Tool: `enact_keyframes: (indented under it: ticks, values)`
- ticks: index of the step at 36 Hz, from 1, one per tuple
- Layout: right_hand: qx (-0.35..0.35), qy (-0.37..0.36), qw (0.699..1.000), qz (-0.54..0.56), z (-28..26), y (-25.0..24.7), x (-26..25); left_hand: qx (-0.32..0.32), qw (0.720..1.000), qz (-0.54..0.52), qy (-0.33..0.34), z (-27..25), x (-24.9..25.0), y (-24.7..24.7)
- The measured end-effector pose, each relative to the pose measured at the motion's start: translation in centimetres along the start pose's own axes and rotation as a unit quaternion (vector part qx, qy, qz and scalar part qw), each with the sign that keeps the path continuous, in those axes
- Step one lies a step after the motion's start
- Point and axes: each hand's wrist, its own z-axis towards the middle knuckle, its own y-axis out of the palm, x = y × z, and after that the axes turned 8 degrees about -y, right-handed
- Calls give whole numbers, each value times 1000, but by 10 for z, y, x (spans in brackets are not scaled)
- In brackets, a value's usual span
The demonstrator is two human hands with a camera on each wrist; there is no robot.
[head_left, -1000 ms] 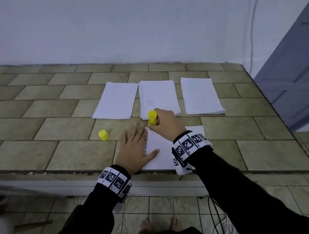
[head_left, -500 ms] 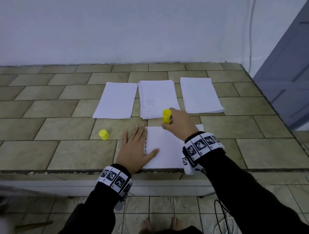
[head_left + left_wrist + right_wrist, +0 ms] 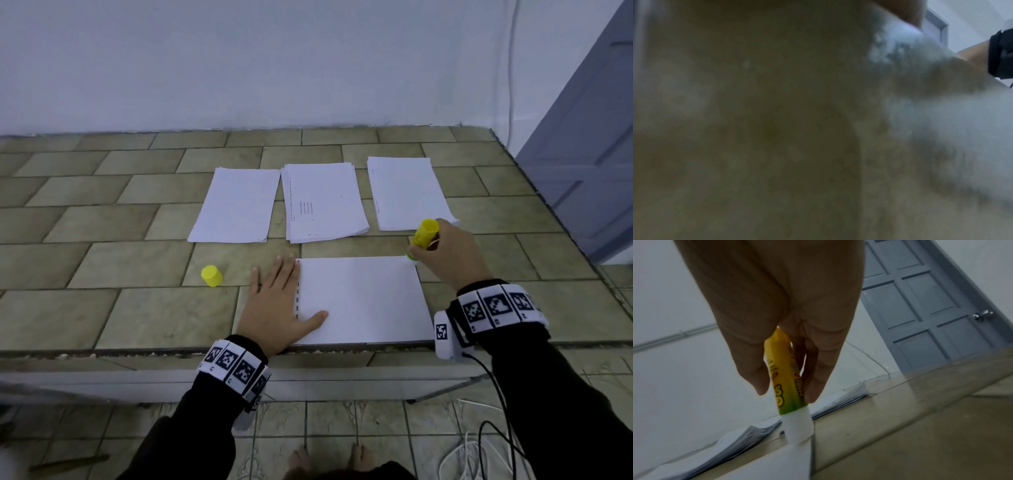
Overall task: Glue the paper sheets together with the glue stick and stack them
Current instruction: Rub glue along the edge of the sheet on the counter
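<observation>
Glue stick (image 3: 425,234) pinched by right fingers (image 3: 819,369) (left fingers (image 3: 274,274) flat on sheet (image 3: 359,301)).

The left hand (image 3: 274,308) lies flat, palm down, fingers straight and pointing away from the body, thumb spread out to the right. The right hand (image 3: 445,255) reaches farther forward and to the right, fingers curled in a grip, knuckles up. Both forearms wear dark sleeves and marker-patterned wrist bands.
</observation>
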Motion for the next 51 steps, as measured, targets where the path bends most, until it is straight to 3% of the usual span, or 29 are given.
enact_keyframes:
  ticks: [7, 12, 15, 21, 34, 43, 51]
  values:
    - [9, -70, 996, 62, -7, 9, -28, -4, 1000, 17, -1, 1, 1, 0]
    - [-87, -144, 974, 154, -17, 38, -65, 12, 1000, 6, 8, 0, 1, 0]
    - [-143, -172, 963, 148, -23, 55, -86, 16, 1000, 6, 12, 1, -1, 2]
    - [-169, -226, 953, 108, -25, 81, -107, 40, 998, -27, 40, 6, -6, 10]
    - [-153, -196, 965, 77, -28, 57, -77, 26, 1000, -13, 11, 2, -2, 4]
    - [-37, -132, 989, 46, -43, 19, -17, 19, 1000, -2, 7, 0, -1, 2]
    - [5, -95, 995, 27, -46, 3, 8, 28, 998, -47, 15, -1, -2, 3]
